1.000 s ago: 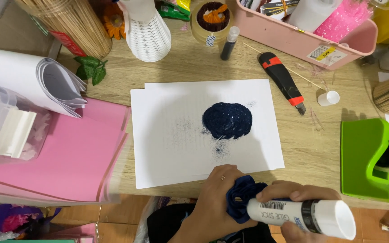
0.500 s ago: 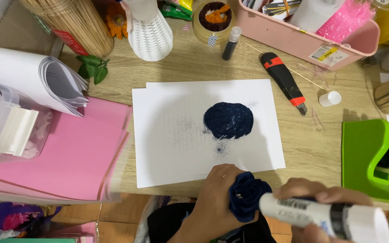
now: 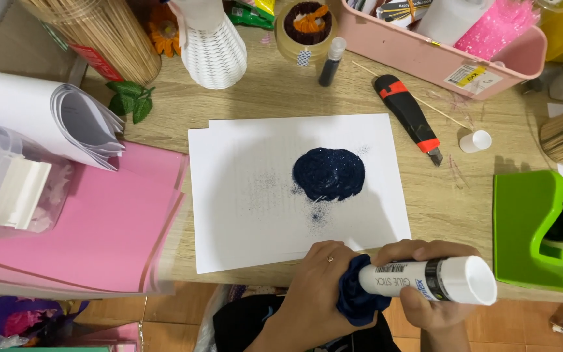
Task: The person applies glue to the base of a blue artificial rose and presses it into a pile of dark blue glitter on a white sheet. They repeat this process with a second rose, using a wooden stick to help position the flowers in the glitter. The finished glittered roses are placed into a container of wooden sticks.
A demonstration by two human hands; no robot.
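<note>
Bright, even light; soft shadows

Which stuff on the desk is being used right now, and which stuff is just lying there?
In use:
- white glue stick, in the right hand
- dark blue flower, in the left hand
- dark blue glitter pile
- white paper under the glitter

Just lying about:
- utility knife
- small white cap
- pink paper
- white vase
- green tape dispenser

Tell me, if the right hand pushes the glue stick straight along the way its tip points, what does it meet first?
The glue stick in the right hand points left into the dark blue flower held by the left hand; it seems already touching.
</note>
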